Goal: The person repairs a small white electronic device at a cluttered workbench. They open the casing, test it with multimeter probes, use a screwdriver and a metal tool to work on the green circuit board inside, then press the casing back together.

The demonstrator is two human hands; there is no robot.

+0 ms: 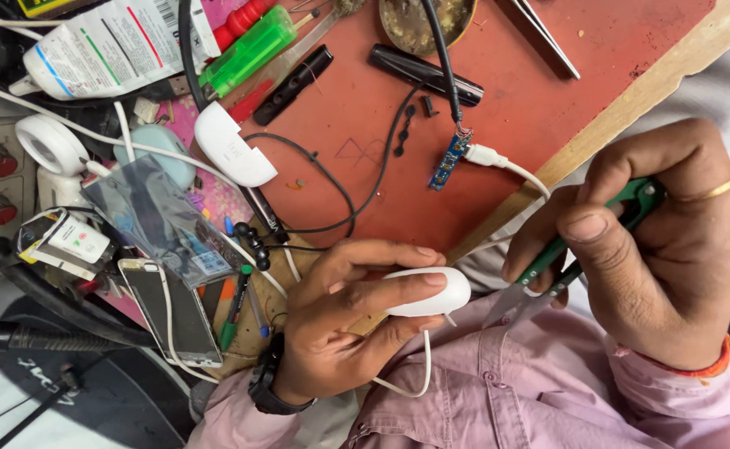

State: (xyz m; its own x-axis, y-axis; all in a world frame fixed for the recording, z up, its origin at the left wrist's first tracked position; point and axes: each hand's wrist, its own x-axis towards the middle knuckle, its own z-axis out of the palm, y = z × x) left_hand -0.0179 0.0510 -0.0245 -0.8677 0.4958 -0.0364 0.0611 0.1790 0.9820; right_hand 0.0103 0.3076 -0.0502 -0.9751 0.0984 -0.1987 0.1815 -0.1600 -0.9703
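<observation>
Your left hand (344, 320) has its grip closed around a small white oval case (425, 292), held low over your lap at the near edge of the counter (498, 116); a thin white cable (419, 374) loops beneath it. Your right hand (664, 258) grips green-handled snips (560, 266), blades pointing toward the case, just beside it. On the red counter lies a small blue circuit board (449, 160), wired to a black cable (439, 50).

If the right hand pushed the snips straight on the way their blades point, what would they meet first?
The right hand holds green-handled snips whose blades point left and slightly down. First in that line is probably the thin white wire at the tip of the white oval case that the left hand holds. Depth is unclear.
</observation>
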